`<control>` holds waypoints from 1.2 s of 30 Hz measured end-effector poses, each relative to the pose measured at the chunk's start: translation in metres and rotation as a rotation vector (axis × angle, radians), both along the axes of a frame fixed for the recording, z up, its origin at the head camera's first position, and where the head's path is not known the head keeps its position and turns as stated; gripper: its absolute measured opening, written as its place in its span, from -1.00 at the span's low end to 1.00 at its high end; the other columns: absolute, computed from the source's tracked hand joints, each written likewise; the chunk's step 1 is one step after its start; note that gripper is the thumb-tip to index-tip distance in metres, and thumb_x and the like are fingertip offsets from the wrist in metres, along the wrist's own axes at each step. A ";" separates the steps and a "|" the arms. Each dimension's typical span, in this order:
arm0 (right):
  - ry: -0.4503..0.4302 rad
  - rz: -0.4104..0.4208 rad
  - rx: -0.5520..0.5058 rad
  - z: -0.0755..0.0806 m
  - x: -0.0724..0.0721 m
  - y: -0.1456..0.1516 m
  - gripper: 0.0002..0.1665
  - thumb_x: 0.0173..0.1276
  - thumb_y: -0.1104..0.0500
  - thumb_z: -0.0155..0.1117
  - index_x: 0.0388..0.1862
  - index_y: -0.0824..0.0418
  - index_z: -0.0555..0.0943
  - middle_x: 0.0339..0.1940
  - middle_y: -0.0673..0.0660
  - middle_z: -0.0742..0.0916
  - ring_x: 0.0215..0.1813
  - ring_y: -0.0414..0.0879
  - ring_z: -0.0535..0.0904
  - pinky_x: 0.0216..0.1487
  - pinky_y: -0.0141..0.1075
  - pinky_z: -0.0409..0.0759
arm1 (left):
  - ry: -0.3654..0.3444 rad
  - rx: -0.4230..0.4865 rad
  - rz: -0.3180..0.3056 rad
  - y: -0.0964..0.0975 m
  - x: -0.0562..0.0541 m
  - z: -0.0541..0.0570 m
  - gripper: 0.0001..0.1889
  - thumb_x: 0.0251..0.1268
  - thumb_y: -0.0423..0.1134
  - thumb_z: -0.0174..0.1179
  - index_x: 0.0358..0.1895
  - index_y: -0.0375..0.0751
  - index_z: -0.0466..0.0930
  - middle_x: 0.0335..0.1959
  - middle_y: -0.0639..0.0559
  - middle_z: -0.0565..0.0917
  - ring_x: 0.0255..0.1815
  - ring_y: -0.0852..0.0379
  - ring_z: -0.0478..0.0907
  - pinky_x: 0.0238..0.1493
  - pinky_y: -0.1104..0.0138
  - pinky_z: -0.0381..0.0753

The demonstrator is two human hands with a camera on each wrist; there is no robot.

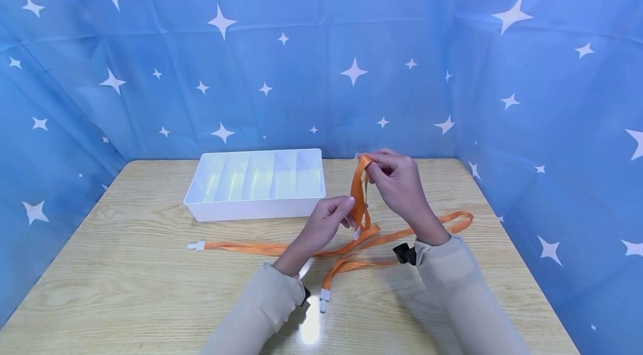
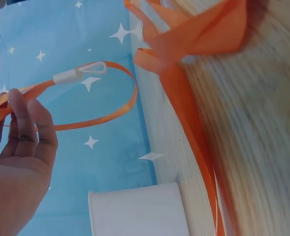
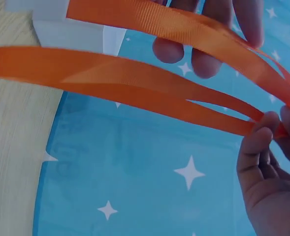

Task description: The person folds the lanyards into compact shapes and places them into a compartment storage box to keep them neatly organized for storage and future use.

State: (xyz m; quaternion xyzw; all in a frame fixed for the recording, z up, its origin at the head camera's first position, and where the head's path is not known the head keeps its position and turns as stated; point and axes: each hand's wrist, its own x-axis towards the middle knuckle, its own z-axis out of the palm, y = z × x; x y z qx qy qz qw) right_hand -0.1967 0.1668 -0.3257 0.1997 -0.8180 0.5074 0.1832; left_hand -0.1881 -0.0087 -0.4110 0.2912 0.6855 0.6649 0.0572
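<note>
Head: high, looks forward-down, farthest. Wrist cams: close on orange lanyard [image 3: 95, 71], rolled sideways, facing curtain [image 3: 135, 172]; share tray [image 2: 135, 211]: left's lower centre, right's upper left.

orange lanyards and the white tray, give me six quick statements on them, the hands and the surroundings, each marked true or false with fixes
1. The left hand and the right hand both grip orange strap. True.
2. In the head view, the right hand appears lower than the left. False: it appears higher.
3. The white tray stands on the wooden table. True.
4. The tray is one undivided space. False: it is split into compartments.
5. Every lanyard ends in a black clip. False: the clips in view are white.
6. The backdrop is blue with white stars. True.
</note>
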 end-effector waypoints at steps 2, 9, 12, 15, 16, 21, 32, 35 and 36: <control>0.019 -0.011 0.022 0.000 -0.001 -0.001 -0.72 0.51 0.27 0.13 0.01 0.26 0.75 -0.25 0.15 0.72 -0.55 -0.13 0.49 -0.60 -0.39 0.39 | 0.032 0.000 0.011 0.001 0.000 -0.002 -0.68 0.60 -0.37 -0.11 -0.08 -0.53 0.64 -0.33 -0.41 0.60 -0.31 -0.38 0.53 -0.23 -0.02 0.62; 0.045 -0.044 0.068 0.000 -0.002 -0.003 -0.73 0.50 0.28 0.14 0.01 0.29 0.74 -0.22 0.13 0.71 -0.52 -0.04 0.52 -0.57 -0.39 0.44 | 0.129 -0.051 0.098 0.008 0.003 -0.005 -0.77 0.51 -0.29 0.10 -0.12 -0.34 0.73 -0.13 -0.10 0.59 -0.27 0.05 0.50 -0.29 0.23 0.63; 0.056 -0.053 0.080 0.000 -0.002 -0.004 -0.73 0.49 0.29 0.15 0.01 0.31 0.74 -0.22 0.14 0.71 -0.52 -0.06 0.53 -0.54 -0.40 0.47 | 0.173 -0.066 0.122 0.010 0.004 -0.006 -0.78 0.49 -0.27 0.14 -0.11 -0.31 0.75 -0.21 -0.05 0.56 -0.31 0.16 0.45 -0.36 0.38 0.54; 0.074 -0.056 0.090 0.001 -0.002 -0.006 -0.74 0.48 0.31 0.16 0.00 0.33 0.74 -0.24 0.15 0.70 -0.53 -0.09 0.50 -0.54 -0.40 0.46 | 0.192 -0.063 0.118 0.012 0.005 -0.007 -0.78 0.48 -0.28 0.14 -0.11 -0.33 0.74 -0.29 -0.03 0.54 -0.39 0.18 0.39 -0.44 0.43 0.42; 0.080 -0.056 0.091 0.001 -0.002 -0.007 -0.74 0.47 0.32 0.16 -0.01 0.33 0.74 -0.25 0.15 0.70 -0.54 -0.10 0.49 -0.55 -0.41 0.45 | 0.194 -0.061 0.115 0.012 0.005 -0.007 -0.78 0.48 -0.28 0.14 -0.11 -0.33 0.74 -0.31 -0.03 0.54 -0.42 0.18 0.38 -0.46 0.43 0.39; 0.113 -0.061 0.097 0.004 -0.001 -0.009 -0.76 0.41 0.36 0.20 -0.05 0.36 0.75 -0.29 0.12 0.68 -0.54 -0.11 0.46 -0.57 -0.40 0.42 | 0.175 -0.066 0.123 0.014 0.006 -0.006 -0.77 0.51 -0.24 0.12 -0.14 -0.30 0.73 -0.37 -0.01 0.52 -0.47 0.16 0.37 -0.51 0.43 0.34; 0.157 -0.067 0.097 0.007 0.002 -0.011 -0.79 0.37 0.38 0.26 -0.09 0.34 0.76 -0.39 0.08 0.63 -0.51 -0.14 0.48 -0.56 -0.41 0.43 | 0.161 -0.028 0.180 0.012 0.007 -0.005 -0.50 0.69 -0.19 -0.33 -0.11 -0.37 0.66 -0.36 -0.20 0.57 -0.49 -0.08 0.38 -0.44 0.33 0.39; 0.160 -0.054 0.094 0.008 0.003 -0.011 -0.79 0.37 0.38 0.26 -0.09 0.34 0.76 -0.41 0.07 0.63 -0.51 -0.14 0.48 -0.56 -0.41 0.43 | 0.146 -0.009 0.206 0.012 0.007 -0.004 -0.51 0.69 -0.18 -0.29 -0.12 -0.35 0.68 -0.35 -0.24 0.57 -0.48 -0.10 0.40 -0.44 0.37 0.43; 0.162 -0.048 0.092 0.008 0.003 -0.011 -0.79 0.37 0.39 0.25 -0.09 0.34 0.76 -0.41 0.07 0.63 -0.51 -0.14 0.49 -0.56 -0.41 0.44 | 0.141 -0.002 0.218 0.012 0.007 -0.004 -0.52 0.68 -0.17 -0.25 -0.14 -0.34 0.70 -0.36 -0.25 0.57 -0.48 -0.11 0.41 -0.43 0.39 0.43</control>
